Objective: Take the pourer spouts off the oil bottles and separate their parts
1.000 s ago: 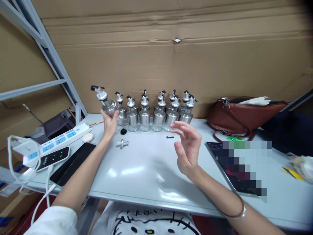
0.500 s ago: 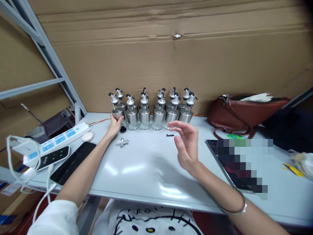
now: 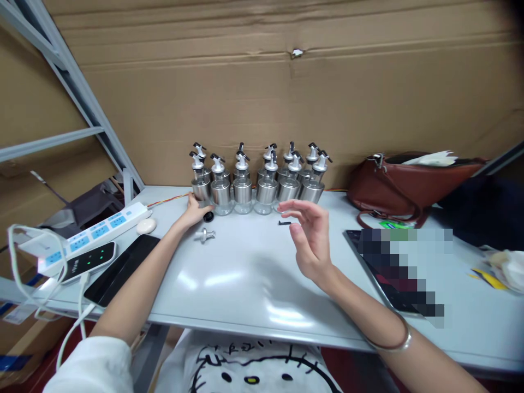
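Observation:
Two rows of glass oil bottles stand along the back of the table, each with a steel sleeve and a pourer spout with a black flap. My left hand [image 3: 195,212] wraps round the base of the front-left oil bottle [image 3: 201,190], its thumb across the front. That bottle is upright beside the front-row oil bottle [image 3: 221,192] to its right. Close to my thumb lies a black cap [image 3: 208,216], with a loose pourer spout [image 3: 204,234] nearer me. My right hand [image 3: 309,240] is raised over the table, fingers curved and apart, holding nothing. Behind its fingertips lies a small black piece [image 3: 284,222].
At left are a power strip [image 3: 98,232], a round white object [image 3: 146,226], a black phone [image 3: 123,270] and a cabled device with green lights [image 3: 90,261]. A brown leather bag [image 3: 393,188] and a partly blurred tablet [image 3: 368,267] lie at right. Cardboard [image 3: 229,103] stands behind.
The front-left bottle has moved right and from a left tilt to upright, near its neighbour. My left hand has slid lower on it. My right hand has barely moved.

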Motion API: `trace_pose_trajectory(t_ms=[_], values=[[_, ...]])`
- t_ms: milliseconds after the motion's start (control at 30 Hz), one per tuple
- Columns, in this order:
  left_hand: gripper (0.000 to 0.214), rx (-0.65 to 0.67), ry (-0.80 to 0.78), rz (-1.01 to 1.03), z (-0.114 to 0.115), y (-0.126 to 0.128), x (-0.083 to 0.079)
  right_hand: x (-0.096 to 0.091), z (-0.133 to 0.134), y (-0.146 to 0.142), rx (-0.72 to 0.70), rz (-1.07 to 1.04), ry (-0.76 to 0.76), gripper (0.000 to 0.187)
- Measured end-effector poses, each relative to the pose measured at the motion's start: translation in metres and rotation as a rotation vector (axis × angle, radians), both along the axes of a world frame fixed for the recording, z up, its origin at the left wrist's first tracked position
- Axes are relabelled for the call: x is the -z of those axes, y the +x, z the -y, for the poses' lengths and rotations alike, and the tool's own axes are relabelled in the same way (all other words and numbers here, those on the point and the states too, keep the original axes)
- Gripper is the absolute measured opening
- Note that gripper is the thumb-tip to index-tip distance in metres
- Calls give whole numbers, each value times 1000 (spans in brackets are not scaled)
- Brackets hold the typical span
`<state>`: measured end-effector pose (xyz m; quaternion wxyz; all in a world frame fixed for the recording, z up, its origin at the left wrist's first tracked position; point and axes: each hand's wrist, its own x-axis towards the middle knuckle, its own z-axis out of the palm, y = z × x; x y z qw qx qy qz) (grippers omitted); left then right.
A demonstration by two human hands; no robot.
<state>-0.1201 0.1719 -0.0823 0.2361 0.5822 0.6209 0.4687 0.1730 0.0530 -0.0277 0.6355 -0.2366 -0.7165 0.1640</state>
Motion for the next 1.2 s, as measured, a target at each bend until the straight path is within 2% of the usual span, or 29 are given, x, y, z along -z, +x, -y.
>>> trace_pose_trajectory(t_ms=[100, 167, 333, 467, 567, 767, 867, 1000, 1067, 1133, 1200], values=[[64, -82, -67, -122, 10, -5, -14, -2, 0, 1, -2, -27, 12, 29], [47, -51, -93, -207, 21, -2, -22, -2, 0, 1, -6, -34, 21, 29], [30, 224, -186, -399, 47, 18, -30, 1, -4, 2, 11, 8, 24, 28], [15, 397, -230, -524, 55, 24, -34, 3, -5, 2, 33, 18, 4, 27], [14, 406, -244, -525, 54, 21, -36, 3, -5, 3, 35, 25, -9, 27], [30, 378, -246, -547, 58, 23, -40, 2, -5, 3, 16, 9, 3, 28], [27, 386, -243, -568, 66, 30, -45, 2, -5, 3, 19, -4, 4, 28], [19, 446, -198, -502, 75, 45, -51, -1, -5, 3, 54, 15, 17, 26], [18, 448, -131, -404, 79, 58, -51, -3, -5, 3, 93, 102, 11, 20], [19, 452, -102, -235, 85, 74, -51, -3, -7, 3, 90, 281, -13, 13], [23, 513, -187, 14, 92, 90, -50, -1, -9, 3, 16, 471, -57, 9]])
